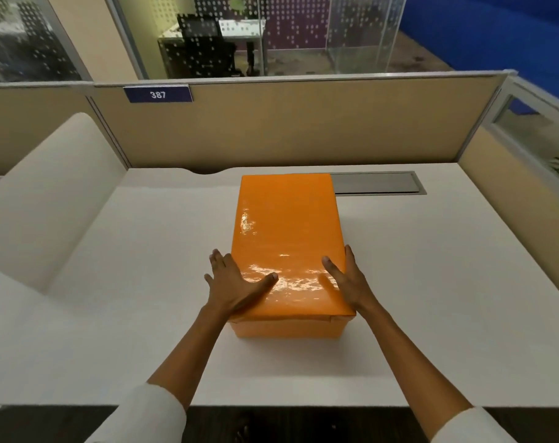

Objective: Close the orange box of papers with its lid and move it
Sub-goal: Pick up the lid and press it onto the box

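Note:
An orange box (287, 327) stands in the middle of the white desk (431, 298), with its glossy orange lid (287, 231) sitting on top and covering it. The papers are hidden inside. My left hand (233, 282) presses against the lid's near left edge, thumb lying on the top and fingers down the side. My right hand (348, 282) grips the near right edge the same way, thumb on the top surface. Both hands clasp the box from opposite sides.
A grey cable hatch (380, 182) is set into the desk behind the box on the right. Beige partition walls (271, 129) enclose the desk at the back and right, with a blue tag reading 387 (158, 94). A cream rounded panel (48, 199) stands on the left.

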